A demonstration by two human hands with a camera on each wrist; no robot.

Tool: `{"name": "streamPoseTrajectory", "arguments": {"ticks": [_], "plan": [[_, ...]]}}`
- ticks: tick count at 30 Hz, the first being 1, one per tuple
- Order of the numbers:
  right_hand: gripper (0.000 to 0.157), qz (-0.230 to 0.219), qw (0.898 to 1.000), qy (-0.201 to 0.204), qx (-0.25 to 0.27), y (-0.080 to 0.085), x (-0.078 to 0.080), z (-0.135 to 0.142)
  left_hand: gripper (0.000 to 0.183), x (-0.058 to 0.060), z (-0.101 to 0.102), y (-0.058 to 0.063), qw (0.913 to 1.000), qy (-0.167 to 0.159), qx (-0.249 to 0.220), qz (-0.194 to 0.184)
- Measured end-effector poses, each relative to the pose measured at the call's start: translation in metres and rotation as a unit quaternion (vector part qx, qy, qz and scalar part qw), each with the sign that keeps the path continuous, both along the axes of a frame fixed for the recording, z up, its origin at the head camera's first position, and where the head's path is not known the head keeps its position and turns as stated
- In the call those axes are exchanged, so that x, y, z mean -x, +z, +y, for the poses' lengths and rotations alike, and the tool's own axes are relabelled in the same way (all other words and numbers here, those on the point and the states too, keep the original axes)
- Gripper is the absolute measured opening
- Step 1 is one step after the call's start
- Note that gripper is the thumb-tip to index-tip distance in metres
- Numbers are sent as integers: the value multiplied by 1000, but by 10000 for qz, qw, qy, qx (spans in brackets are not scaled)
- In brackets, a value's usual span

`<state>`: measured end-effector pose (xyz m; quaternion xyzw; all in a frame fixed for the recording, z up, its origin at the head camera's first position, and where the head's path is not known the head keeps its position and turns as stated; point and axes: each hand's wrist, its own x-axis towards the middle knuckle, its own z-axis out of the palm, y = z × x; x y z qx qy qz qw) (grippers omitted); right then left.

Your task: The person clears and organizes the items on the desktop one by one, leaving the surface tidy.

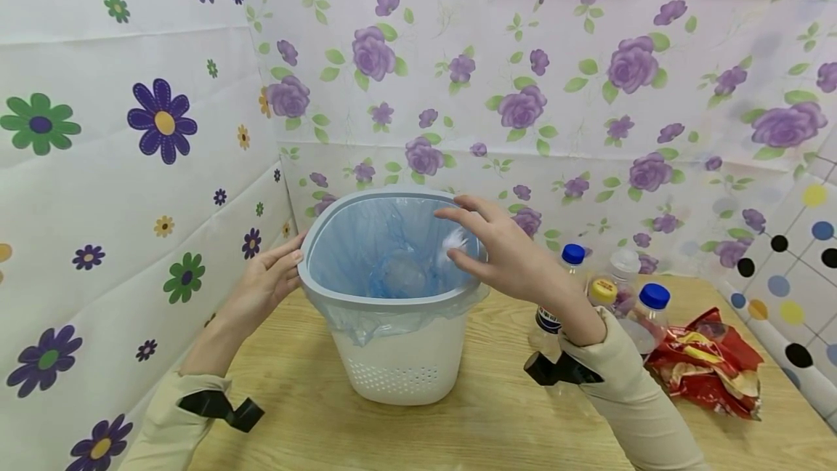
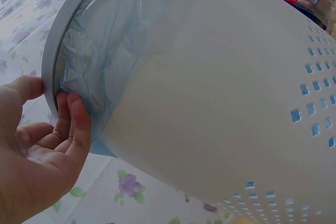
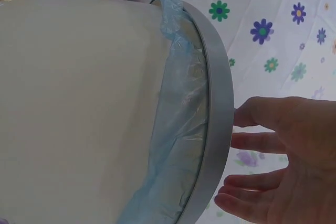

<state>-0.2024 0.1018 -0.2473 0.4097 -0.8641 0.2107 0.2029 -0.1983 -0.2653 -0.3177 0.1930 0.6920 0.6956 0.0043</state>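
Note:
A white trash bin [image 1: 402, 358] stands on the table, lined with a blue plastic bag [image 1: 353, 238] whose edge is folded out under the grey rim ring [image 2: 51, 61]. My left hand [image 1: 264, 278] pinches that rim at the left side, thumb on the ring and fingertips beneath it against the bag, as the left wrist view shows. Over the right side of the opening, my right hand [image 1: 503, 249] has its fingers spread apart. Just below these fingers, inside the bin, is a blurred white wad [image 1: 454, 240] that looks like crumpled tissue.
Right of the bin stand several clear plastic bottles, among them a blue-capped bottle [image 1: 654, 298] and a yellow-capped one [image 1: 603, 291]. A crumpled red snack bag [image 1: 709, 362] lies beyond them on the wooden table [image 1: 294, 413]. Flowered sheets [image 1: 471, 86] hang behind and at the left.

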Motion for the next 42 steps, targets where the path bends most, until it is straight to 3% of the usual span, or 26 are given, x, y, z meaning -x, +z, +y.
{"name": "streamPoseTrajectory", "arguments": {"ticks": [5, 12, 23, 32, 42], "plan": [[49, 9, 10000, 43, 43, -1, -2, 4, 61, 1, 0, -1, 10000, -29, -27, 51], [41, 25, 9985, -312, 455, -5, -5, 20, 61, 0, 0, -1, 9999, -49, -71, 101], [27, 368, 9829, -973, 1520, -26, -8, 58, 60, 0, 0, -1, 9999, -34, 5, 100], [25, -67, 9769, -1751, 1225, -32, -20, 94, 60, -1, 0, -2, 9999, -51, -81, 70], [35, -986, 9695, -2182, 522, -42, -27, 137, 59, 0, 1, -1, 9998, -92, -112, 153]]}}
